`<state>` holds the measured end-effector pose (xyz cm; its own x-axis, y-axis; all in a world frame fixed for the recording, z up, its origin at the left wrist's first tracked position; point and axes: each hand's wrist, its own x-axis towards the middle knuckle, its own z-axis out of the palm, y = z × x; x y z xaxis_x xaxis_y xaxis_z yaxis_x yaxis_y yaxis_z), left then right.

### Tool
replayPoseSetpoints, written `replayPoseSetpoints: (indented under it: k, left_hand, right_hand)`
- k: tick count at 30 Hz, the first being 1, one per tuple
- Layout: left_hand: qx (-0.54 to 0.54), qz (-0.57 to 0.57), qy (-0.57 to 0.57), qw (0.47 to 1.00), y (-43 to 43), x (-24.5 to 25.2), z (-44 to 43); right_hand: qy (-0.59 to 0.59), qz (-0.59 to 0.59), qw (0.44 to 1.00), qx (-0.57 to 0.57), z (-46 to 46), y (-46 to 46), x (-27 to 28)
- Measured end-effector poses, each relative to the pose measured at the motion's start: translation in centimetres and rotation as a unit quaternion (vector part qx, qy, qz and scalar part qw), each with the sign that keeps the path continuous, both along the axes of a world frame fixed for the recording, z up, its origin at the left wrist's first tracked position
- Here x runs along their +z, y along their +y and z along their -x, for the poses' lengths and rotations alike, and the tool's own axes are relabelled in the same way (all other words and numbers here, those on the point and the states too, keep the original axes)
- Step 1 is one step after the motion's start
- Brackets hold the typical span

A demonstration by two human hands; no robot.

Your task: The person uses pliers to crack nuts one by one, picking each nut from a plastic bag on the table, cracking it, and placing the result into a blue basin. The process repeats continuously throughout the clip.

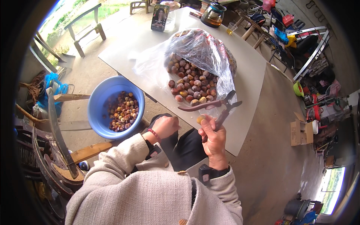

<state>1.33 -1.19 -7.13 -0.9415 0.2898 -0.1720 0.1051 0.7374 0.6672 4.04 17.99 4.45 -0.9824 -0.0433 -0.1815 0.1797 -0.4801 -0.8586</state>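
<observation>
My right hand grips one brown handle of a pair of hand shears, and the other handle spreads out to the left over the table. A yellowish-brown nut, apparently a chestnut, is pinched between the thumb and fingers of the same hand. My left hand hovers above my lap with its back up and fingers curled under; its palm is hidden. Beyond the shears, a clear plastic bag spills many reddish-brown nuts onto the grey table. To the left, a blue plastic basin contains more nuts.
At the table's far end stand a phone with a lit screen, a glass teapot and a small clear cup. Wooden furniture crowds the left side. A cardboard box sits among clutter at right.
</observation>
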Motion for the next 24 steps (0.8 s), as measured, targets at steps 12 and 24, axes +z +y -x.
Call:
replayPoseSetpoints:
  k: [12, 24]
  left_hand:
    - [-0.034, -0.111, 0.013, 0.993, -0.6, -1.3, 0.0]
    - [-0.036, -0.141, 0.081, 0.986, 0.2, -4.4, 0.6]
  right_hand:
    - [0.014, -0.001, 1.000, 0.006, -0.1, -0.4, -0.5]
    - [-0.001, -0.012, 1.000, 0.016, -0.3, -0.6, -0.2]
